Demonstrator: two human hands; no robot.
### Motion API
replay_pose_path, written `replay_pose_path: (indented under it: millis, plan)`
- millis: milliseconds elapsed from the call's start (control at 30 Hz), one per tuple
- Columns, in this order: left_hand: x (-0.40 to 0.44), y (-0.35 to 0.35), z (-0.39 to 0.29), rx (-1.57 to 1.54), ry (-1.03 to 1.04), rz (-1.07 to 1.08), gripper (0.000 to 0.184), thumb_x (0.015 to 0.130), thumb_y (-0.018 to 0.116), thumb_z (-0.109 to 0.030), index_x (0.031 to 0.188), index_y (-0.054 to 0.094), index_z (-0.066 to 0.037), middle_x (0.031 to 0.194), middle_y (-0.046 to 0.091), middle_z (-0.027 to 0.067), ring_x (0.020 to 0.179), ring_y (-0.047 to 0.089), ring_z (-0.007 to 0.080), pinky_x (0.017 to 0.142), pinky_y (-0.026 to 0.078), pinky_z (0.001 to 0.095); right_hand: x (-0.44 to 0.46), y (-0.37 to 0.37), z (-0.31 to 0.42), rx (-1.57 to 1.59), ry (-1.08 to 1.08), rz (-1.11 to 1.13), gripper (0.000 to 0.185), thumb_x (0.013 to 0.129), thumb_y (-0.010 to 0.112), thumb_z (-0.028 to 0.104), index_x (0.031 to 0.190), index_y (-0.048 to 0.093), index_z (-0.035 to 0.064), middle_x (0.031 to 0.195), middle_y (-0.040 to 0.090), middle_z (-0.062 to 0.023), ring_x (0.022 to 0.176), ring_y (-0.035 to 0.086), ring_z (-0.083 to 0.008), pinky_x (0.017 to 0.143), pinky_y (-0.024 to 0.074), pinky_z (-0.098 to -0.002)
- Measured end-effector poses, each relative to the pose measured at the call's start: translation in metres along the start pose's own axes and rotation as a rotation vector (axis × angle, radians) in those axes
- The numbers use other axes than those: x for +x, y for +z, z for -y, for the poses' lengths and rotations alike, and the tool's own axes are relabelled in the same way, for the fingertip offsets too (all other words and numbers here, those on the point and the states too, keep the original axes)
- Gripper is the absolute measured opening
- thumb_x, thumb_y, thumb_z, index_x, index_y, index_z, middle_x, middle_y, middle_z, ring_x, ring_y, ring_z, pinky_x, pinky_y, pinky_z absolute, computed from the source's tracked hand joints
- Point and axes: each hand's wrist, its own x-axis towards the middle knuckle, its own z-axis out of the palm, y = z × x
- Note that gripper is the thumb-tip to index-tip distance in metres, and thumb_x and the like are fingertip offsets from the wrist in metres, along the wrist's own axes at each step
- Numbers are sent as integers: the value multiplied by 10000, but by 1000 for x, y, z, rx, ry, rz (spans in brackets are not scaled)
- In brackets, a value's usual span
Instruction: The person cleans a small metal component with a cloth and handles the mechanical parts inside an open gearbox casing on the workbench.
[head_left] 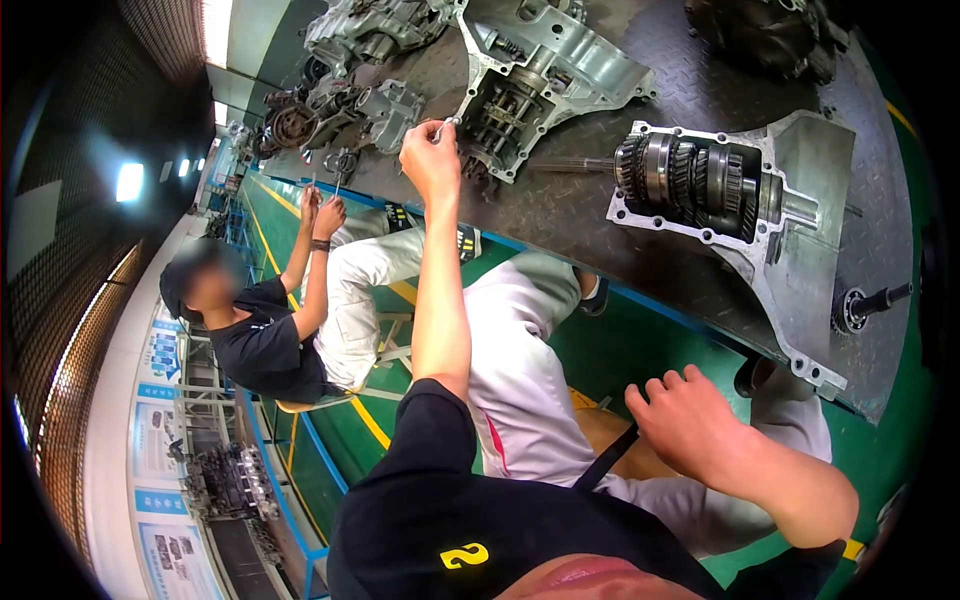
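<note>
My left hand (432,165) is raised at the table edge, fingers pinched on a small metal part (452,122), mostly hidden by the fingers. Just beyond it lies an open gearbox housing (590,80) with shafts and forks (505,112) inside. My right hand (690,420) hangs over my lap with loosely curled, spread fingers and nothing visible in it. A black strap (607,458) runs beside its wrist. On the table nearby, a second housing half (800,240) holds a gear set (685,175).
A loose shaft with a bearing (855,308) lies at the table's right end. More gearbox parts (390,110) stand at the back left. A seated co-worker (265,340) holds a small part in both hands. Dark castings (770,35) are at the top right.
</note>
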Motion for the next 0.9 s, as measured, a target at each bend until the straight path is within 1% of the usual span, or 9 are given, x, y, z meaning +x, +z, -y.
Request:
replay_pose_path:
  millis: [67,200,267,400,467,600,667,900]
  plan:
    - [-1,-1,-2,22,44,-17,250,816,770,-242,914,748,-13,899,716,154,813,693,298,767,520,379,0,0,0,18,2,4,379,848,614,157,1196,581,10,909,660,-117,851,641,-271,772,464,-392]
    - [-1,0,-4,34,64,-18,251,816,767,-244,914,748,-13,896,716,155,812,692,300,765,519,384,0,0,0,17,-1,1,370,856,607,158,1194,583,10,906,660,-118,850,640,-272,778,464,-394]
    - [-2,0,-5,27,22,11,254,812,768,-249,914,750,-16,892,718,155,815,695,301,771,521,384,0,-1,1,-10,0,6,427,774,665,138,1171,600,-2,914,663,-95,885,639,-244,796,461,-357]
    - [-1,1,-4,33,23,13,258,804,772,-251,917,752,-19,889,721,157,825,698,298,779,524,381,0,1,0,-5,3,-9,439,768,673,141,1175,597,-3,917,663,-97,892,639,-245,800,462,-356]
    - [-1,1,-5,18,9,37,193,823,743,-198,892,736,-18,916,699,149,869,668,345,800,505,434,0,-1,0,2,6,5,445,767,676,141,1181,594,-3,923,663,-98,897,639,-248,806,464,-359]
    - [-1,3,-5,4,-34,32,192,817,746,-195,892,736,-18,922,699,153,875,666,353,810,505,434,0,0,1,16,4,1,452,764,679,139,1184,592,-4,926,663,-98,898,639,-250,813,466,-362]
    - [-1,3,-5,25,1,20,190,811,749,-190,891,736,-18,930,701,156,880,665,358,818,505,434,0,1,0,-1,1,1,456,762,680,137,1187,590,-4,926,662,-100,896,638,-253,817,467,-365]
    - [-2,-3,-6,-9,0,30,183,813,747,-183,890,737,-18,934,703,160,882,668,354,816,507,426,0,1,-1,4,4,2,446,762,679,135,1176,592,-4,925,662,-102,894,638,-252,803,467,-365]
